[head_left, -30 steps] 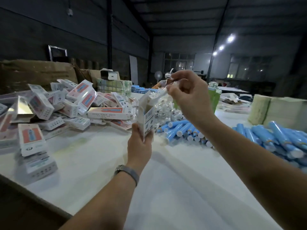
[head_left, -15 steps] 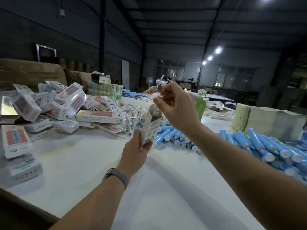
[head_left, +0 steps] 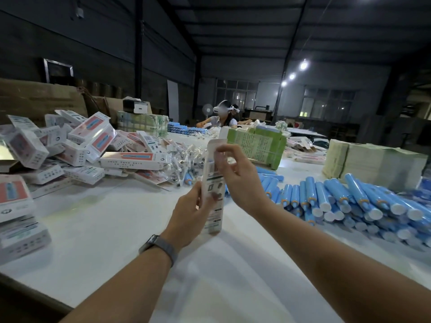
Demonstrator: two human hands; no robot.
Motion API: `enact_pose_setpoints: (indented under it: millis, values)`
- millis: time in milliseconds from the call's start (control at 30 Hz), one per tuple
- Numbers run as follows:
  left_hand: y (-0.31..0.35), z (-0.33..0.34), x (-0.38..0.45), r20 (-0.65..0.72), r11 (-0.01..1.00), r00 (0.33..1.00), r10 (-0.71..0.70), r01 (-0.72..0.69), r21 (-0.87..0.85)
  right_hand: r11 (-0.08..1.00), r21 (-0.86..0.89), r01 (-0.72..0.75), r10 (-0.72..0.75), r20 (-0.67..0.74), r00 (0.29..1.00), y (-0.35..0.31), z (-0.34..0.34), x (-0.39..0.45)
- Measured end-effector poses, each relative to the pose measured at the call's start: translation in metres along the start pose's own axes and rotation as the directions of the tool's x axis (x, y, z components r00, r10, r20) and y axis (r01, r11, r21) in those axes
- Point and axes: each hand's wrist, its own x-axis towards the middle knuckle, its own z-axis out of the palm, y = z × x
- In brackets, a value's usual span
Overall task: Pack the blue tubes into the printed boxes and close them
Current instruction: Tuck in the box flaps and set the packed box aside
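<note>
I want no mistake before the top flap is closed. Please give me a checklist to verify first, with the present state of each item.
1. Box gripped at the lower part by the left hand: ok.
2. Box upright, open end up: ok.
3. Right hand on the upper part of the box, near the flap: ok.
4. Tube already inside the box: cannot tell, the walls hide it.
5. Flap closed: not ok, it stands up above the fingers.
6. More tubes lying on the table to the right for the next box: ok.
</note>
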Motion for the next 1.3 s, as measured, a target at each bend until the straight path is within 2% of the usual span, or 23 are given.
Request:
enact_pose_setpoints:
  millis: [67, 167, 267, 367, 600, 933, 1300]
  values:
    - [0.002, 0.002, -0.001, -0.054, 0.999, 0.998, 0.028, -0.030, -0.029, 0.993, 0.111, -0.044, 0.043, 0.012, 0.999, -0.004, 0.008, -0.005]
    - [0.010, 0.007, -0.001, -0.198, 0.995, 0.976, 0.090, -0.097, -0.028, 0.994, 0.097, -0.044, 0.044, 0.007, 0.999, -0.010, 0.020, -0.007]
    - [0.017, 0.006, -0.001, -0.264, 0.975, 0.939, 0.220, -0.213, 0.057, 0.991, 0.104, -0.083, 0.083, 0.000, 0.997, -0.015, 0.027, -0.006]
    - [0.018, 0.007, -0.003, -0.246, 0.953, 0.921, 0.302, -0.282, 0.113, 0.986, 0.131, -0.099, 0.102, -0.015, 0.995, -0.014, 0.030, -0.011]
    - [0.021, 0.004, -0.004, -0.218, 0.925, 0.900, 0.377, -0.354, 0.138, 0.983, 0.159, -0.095, 0.112, -0.102, 0.989, -0.015, 0.034, -0.021]
    - [0.031, 0.001, -0.007, -0.243, 0.911, 0.879, 0.410, -0.378, 0.167, 0.995, 0.094, -0.020, 0.029, -0.089, 0.996, -0.013, 0.024, -0.029]
    - [0.030, 0.001, -0.004, -0.180, 0.907, 0.890, 0.420, -0.403, 0.125, 0.999, 0.042, -0.017, 0.020, -0.080, 0.997, -0.010, 0.019, -0.031]
